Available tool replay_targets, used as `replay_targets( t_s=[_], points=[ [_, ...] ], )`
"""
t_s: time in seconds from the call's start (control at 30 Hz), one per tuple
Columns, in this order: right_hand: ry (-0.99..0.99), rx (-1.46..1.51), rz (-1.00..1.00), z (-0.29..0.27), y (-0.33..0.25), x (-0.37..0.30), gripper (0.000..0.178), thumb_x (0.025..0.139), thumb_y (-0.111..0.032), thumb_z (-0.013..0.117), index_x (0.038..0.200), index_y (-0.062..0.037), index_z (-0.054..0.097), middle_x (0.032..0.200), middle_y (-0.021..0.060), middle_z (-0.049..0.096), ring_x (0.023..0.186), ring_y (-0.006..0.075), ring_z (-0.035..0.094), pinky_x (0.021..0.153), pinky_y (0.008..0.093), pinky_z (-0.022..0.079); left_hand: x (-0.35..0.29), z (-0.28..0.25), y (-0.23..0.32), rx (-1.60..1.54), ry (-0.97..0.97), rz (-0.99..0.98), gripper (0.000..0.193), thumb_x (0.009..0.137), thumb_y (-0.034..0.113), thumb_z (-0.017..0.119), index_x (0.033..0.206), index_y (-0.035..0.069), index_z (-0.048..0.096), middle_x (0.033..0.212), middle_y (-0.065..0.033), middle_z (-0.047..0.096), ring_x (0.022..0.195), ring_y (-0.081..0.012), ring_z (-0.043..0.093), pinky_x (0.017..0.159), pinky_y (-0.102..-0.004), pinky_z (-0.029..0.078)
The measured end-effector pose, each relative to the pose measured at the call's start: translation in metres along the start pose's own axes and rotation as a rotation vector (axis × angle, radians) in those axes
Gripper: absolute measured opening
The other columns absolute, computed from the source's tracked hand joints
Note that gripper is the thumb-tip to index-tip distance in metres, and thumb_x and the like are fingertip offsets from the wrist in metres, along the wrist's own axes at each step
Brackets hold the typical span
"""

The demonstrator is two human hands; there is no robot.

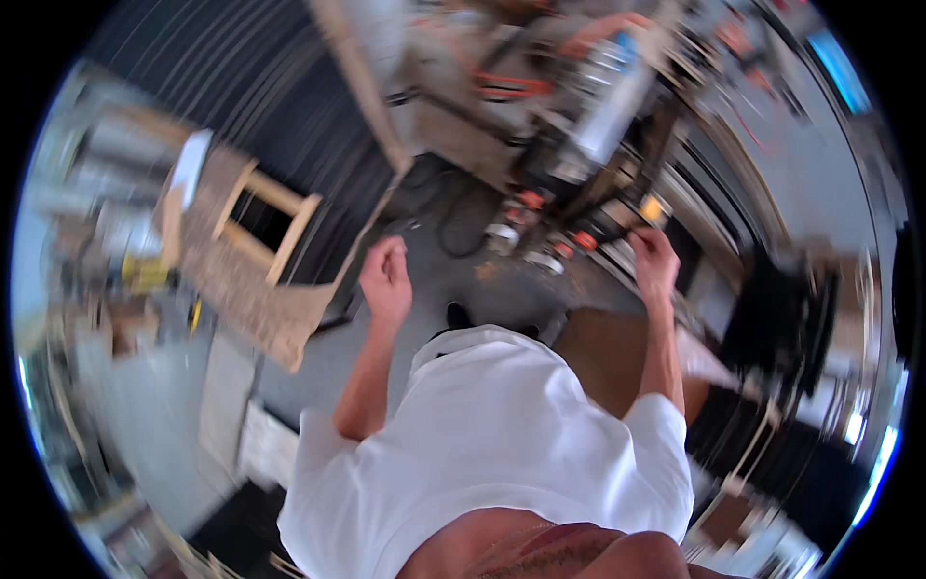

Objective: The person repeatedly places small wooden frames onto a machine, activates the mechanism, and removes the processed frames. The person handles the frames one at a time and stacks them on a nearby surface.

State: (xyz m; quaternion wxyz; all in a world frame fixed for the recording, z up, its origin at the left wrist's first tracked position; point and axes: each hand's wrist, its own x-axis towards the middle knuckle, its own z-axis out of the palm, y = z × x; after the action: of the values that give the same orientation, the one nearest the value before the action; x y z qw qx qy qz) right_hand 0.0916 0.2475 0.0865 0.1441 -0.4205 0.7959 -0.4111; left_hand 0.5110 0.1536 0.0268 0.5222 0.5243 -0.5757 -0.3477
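My left hand (386, 278) is held up in front of me with its fingers curled together. Whatever it may hold is too small or hidden to name. Beside it on the left is a brown sheet (258, 307) with a torn-looking edge, and a small light wooden frame (265, 220) lies on it. My right hand (657, 261) is out to the right, fingers drawn in and blurred; I cannot make out anything in them. It is nearest to a small yellow part (652, 207) on a machine-like assembly (579, 207) with orange and white pieces.
A dark ribbed panel (251, 82) with a wooden edge rises at the far left. Dark cable (453, 224) lies on the grey floor (502, 285) ahead. A brown board (603, 352) is at my right side, and a black object (767, 314) stands further right.
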Motion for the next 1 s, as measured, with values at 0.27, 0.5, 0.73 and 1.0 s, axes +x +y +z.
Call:
replay_targets(
  t_s=[0.27, 0.5, 0.73, 1.0],
  points=[
    [0.409, -0.505, -0.133, -0.193, 0.09, -0.07, 0.021, 0.073, -0.008, 0.071, 0.092, -0.0043, 0.064, 0.1, 0.0152, 0.066, 0.094, 0.0356, 0.061, 0.082, 0.0411, 0.049, -0.066, 0.156, -0.03, -0.111, -0.834, -0.401, 0.026, 0.095, 0.012, 0.056, 0.118, 0.001, 0.059, 0.105, -0.009, 0.066, 0.09, -0.0147, 0.064, 0.077, -0.027, 0.054],
    [0.646, -1.094, 0.472, -0.375, 0.167, -0.214, 0.026, 0.076, -0.019, 0.07, 0.097, -0.0069, 0.063, 0.115, 0.0147, 0.062, 0.107, 0.0341, 0.056, 0.091, 0.0453, 0.044, -0.1, 0.233, -0.018, -0.052, -0.946, -0.535, 0.028, 0.094, 0.016, 0.06, 0.118, 0.002, 0.059, 0.1, -0.0063, 0.066, 0.086, -0.0121, 0.063, 0.073, -0.0256, 0.053],
    [0.797, -0.517, 0.574, -0.394, 0.196, -0.28, 0.022, 0.085, -0.017, 0.069, 0.103, -0.0048, 0.063, 0.088, 0.0111, 0.066, 0.08, 0.023, 0.063, 0.073, 0.035, 0.049, -0.14, 0.296, 0.014, -0.037, -1.076, -0.488, 0.027, 0.093, 0.02, 0.061, 0.113, 0.002, 0.061, 0.098, -0.0063, 0.066, 0.085, -0.0126, 0.064, 0.072, -0.0245, 0.053],
    [0.878, -0.349, 0.341, -0.386, 0.176, -0.244, 0.021, 0.087, -0.007, 0.068, 0.106, -0.0016, 0.064, 0.095, 0.0074, 0.066, 0.088, 0.0155, 0.062, 0.079, 0.0287, 0.05, -0.057, 0.353, 0.066, -0.208, -0.805, -0.264, 0.021, 0.094, 0.014, 0.058, 0.112, 0.002, 0.061, 0.098, -0.0082, 0.067, 0.084, -0.0143, 0.065, 0.072, -0.0265, 0.054]
  ],
)
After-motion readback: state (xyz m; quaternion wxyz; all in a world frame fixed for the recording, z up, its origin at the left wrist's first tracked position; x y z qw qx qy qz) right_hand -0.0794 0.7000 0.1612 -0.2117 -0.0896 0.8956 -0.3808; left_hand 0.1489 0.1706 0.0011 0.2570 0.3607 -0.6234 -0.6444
